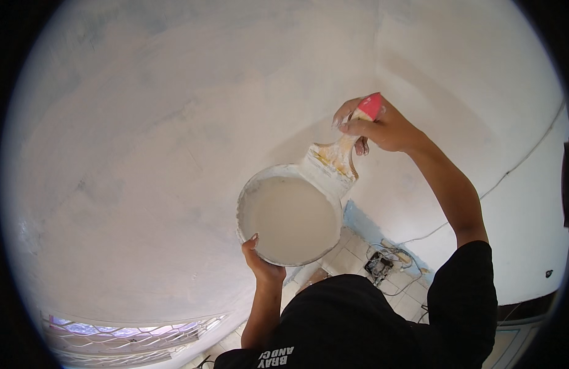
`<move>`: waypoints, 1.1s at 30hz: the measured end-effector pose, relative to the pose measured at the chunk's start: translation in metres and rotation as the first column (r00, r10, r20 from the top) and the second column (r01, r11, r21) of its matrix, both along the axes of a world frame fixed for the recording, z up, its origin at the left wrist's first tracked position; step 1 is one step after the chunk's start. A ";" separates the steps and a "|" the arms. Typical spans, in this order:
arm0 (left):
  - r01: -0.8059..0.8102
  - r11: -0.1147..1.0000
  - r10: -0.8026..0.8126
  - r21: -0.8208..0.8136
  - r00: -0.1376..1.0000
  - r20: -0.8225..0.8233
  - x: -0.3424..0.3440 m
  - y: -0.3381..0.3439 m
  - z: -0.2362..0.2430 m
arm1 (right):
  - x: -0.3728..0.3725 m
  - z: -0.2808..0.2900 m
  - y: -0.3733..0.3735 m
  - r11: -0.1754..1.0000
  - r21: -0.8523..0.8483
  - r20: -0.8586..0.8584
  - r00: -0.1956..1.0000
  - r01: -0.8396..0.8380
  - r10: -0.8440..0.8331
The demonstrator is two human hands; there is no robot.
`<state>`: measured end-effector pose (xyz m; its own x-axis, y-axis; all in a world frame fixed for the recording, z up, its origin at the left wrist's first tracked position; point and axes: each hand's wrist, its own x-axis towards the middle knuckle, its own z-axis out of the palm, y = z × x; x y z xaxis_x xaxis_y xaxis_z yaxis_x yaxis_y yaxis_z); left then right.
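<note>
Frankly, the round tub (pixel 290 220) of white paint, nearly brimful and pinched at its near rim by the left hand (pixel 261 261), could slop onto the tiled floor (pixel 352 252) if the right hand (pixel 383 128), fist closed on the wide brush (pixel 333 166), presses the far rim.

Two hands, left (pixel 261 263) and right (pixel 383 129), one paint bucket (pixel 290 220), one brush (pixel 341 157), one window grille (pixel 124 335).

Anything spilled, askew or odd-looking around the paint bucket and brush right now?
No spill shows. The bucket of white paint sits level in the left hand; the right hand rests the brush on its rim. Odd: loose cables on the floor tiles below.
</note>
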<state>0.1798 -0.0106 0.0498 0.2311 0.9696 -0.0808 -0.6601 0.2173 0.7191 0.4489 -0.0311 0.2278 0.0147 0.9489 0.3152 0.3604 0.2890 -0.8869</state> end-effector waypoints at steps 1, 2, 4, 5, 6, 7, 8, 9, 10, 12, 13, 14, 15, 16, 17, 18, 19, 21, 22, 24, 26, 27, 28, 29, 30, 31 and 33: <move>-0.010 1.000 0.010 -0.002 1.000 -0.004 0.000 0.000 0.000 | -0.002 0.000 0.001 0.999 -0.044 0.056 0.998 0.015 -0.013; -0.012 1.000 0.012 -0.002 1.000 -0.003 -0.001 0.001 -0.002 | -0.001 0.000 0.002 0.999 -0.044 0.056 0.998 0.013 -0.010; -0.016 1.000 0.016 -0.009 1.000 0.009 -0.001 0.002 -0.006 | 0.002 0.003 0.000 0.999 0.032 0.004 1.000 -0.004 0.004; -0.018 1.000 0.018 -0.008 1.000 0.012 -0.001 0.001 -0.004 | 0.002 0.004 0.000 0.999 0.033 0.008 1.000 -0.006 0.005; -0.015 1.000 0.015 -0.007 1.000 0.015 0.000 0.000 -0.002 | 0.003 0.000 0.001 0.999 0.023 -0.049 0.998 -0.025 0.026; -0.012 1.000 0.012 -0.007 1.000 0.018 0.001 -0.001 -0.001 | 0.004 -0.002 0.001 0.999 0.013 -0.105 0.993 -0.045 0.046; -0.012 1.000 0.012 -0.008 1.000 0.017 0.001 -0.001 0.000 | 0.004 -0.003 0.001 0.999 0.012 -0.106 0.993 -0.045 0.046; -0.012 1.000 0.012 -0.005 1.000 0.014 0.001 0.000 0.001 | 0.002 -0.003 0.002 0.999 -0.018 -0.039 0.998 -0.040 0.040; -0.012 1.000 0.012 -0.002 1.000 0.011 0.000 0.000 0.001 | 0.001 -0.003 0.002 0.998 -0.047 0.027 0.999 -0.034 0.035; -0.009 1.000 0.009 -0.020 1.000 0.010 -0.001 0.001 0.000 | 0.005 -0.005 0.001 0.998 -0.006 0.020 0.997 -0.069 0.069; -0.008 0.999 0.008 -0.037 1.000 0.009 -0.002 0.001 -0.001 | 0.006 -0.005 0.000 0.994 0.036 0.014 0.994 -0.106 0.105; -0.005 0.999 0.005 -0.038 1.000 0.010 -0.003 0.002 -0.002 | 0.005 -0.004 -0.001 0.994 0.035 0.016 0.995 -0.103 0.102; 0.007 1.000 -0.006 -0.028 1.000 0.004 -0.005 0.003 -0.004 | 0.002 -0.004 -0.002 0.988 0.037 0.031 0.988 -0.152 0.151; 0.018 1.000 -0.018 -0.019 1.000 -0.003 -0.006 0.004 -0.006 | 0.000 -0.004 -0.004 0.979 0.038 0.046 0.979 -0.200 0.198; 0.022 1.000 -0.022 -0.022 1.000 -0.004 -0.008 0.004 -0.005 | 0.001 -0.003 -0.005 0.980 0.035 0.044 0.980 -0.197 0.195; 0.049 0.998 -0.048 -0.026 0.998 0.042 -0.008 0.004 -0.004 | 0.004 0.000 -0.005 0.974 0.011 0.177 0.959 -0.227 0.222; 0.075 0.997 -0.072 -0.030 0.993 0.088 -0.009 0.005 -0.003 | 0.007 0.003 -0.006 0.967 -0.017 0.305 0.920 -0.255 0.248; 0.057 0.998 -0.053 -0.041 0.996 0.071 -0.007 0.004 -0.003 | 0.016 0.011 -0.013 0.974 -0.060 0.370 0.901 -0.219 0.226; 0.037 0.998 -0.034 -0.051 0.998 0.054 -0.006 0.003 -0.003 | 0.019 0.015 -0.016 0.978 -0.100 0.435 0.877 -0.181 0.206; 0.034 0.998 -0.030 -0.061 0.998 0.062 -0.005 0.002 0.000 | 0.024 0.021 -0.021 0.982 -0.104 0.505 0.842 -0.158 0.189; 0.029 0.997 -0.025 -0.072 0.997 0.068 -0.004 0.001 0.001 | 0.026 0.026 -0.026 0.985 -0.108 0.571 0.803 -0.135 0.173; 0.036 0.997 -0.030 -0.069 0.996 0.079 -0.005 0.001 0.000 | 0.027 0.028 -0.028 0.987 -0.115 0.628 0.762 -0.108 0.157; 0.041 0.997 -0.035 -0.066 0.995 0.090 -0.006 0.001 0.000 | 0.028 0.028 -0.029 0.989 -0.122 0.681 0.718 -0.082 0.143; 0.039 0.997 -0.033 -0.067 0.995 0.090 -0.006 0.001 0.001 | 0.032 0.026 -0.030 0.989 -0.123 0.681 0.718 -0.084 0.146; 0.032 0.997 -0.025 -0.075 0.995 0.092 -0.005 0.000 0.002 | 0.038 0.024 -0.032 0.993 -0.088 0.723 0.681 -0.077 0.117; 0.023 0.996 -0.015 -0.083 0.995 0.095 -0.003 -0.001 0.003 | 0.044 0.023 -0.034 0.996 -0.054 0.762 0.642 -0.073 0.088; 0.009 0.996 -0.001 -0.084 0.995 0.095 -0.001 0.000 0.002 | 0.056 0.022 -0.036 0.989 -0.119 0.654 0.742 -0.093 0.148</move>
<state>0.1784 -0.0110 0.0520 0.2467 0.9591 -0.1391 -0.7233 0.2777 0.6322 0.5049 -0.0669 0.2502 -0.2862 0.9490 0.1323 0.8294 0.3145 -0.4617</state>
